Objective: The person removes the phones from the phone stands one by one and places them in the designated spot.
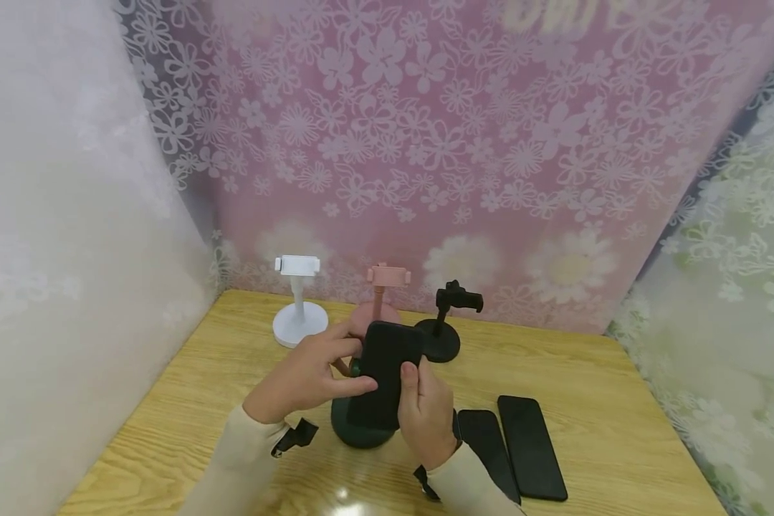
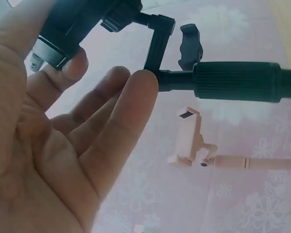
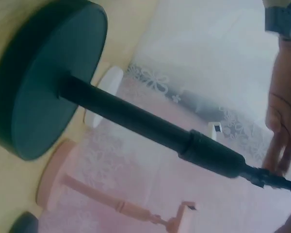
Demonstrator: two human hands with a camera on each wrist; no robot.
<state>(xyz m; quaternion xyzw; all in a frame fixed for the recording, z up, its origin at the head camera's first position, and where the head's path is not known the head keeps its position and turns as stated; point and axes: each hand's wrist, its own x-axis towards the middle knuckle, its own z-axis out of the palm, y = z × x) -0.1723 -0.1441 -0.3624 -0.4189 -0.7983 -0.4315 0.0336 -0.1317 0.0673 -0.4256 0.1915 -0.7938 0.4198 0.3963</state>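
A black smartphone [image 1: 387, 362] is in front of the dark green phone stand [image 1: 355, 433], hiding much of its pole. My right hand [image 1: 428, 412] grips the phone's right edge, thumb on the screen side. My left hand [image 1: 316, 373] is at the phone's left side, its thumb over the screen's edge. In the left wrist view, that hand's thumb and a fingertip are around the stand's clamp [image 2: 82, 24], the other fingers beside the hinge arm [image 2: 160, 41]. The right wrist view shows the stand's round base [image 3: 63, 102] and pole [image 3: 136, 119]; contact between phone and clamp is hidden.
Behind, in a row, stand a white phone stand [image 1: 299, 322], a pink phone stand [image 1: 390, 277] and a black phone stand [image 1: 440, 340]. Two black phones lie at the right, one [image 1: 532, 448] beside the other [image 1: 486, 444]. Floral cloth hangs around the wooden table [image 1: 606, 408].
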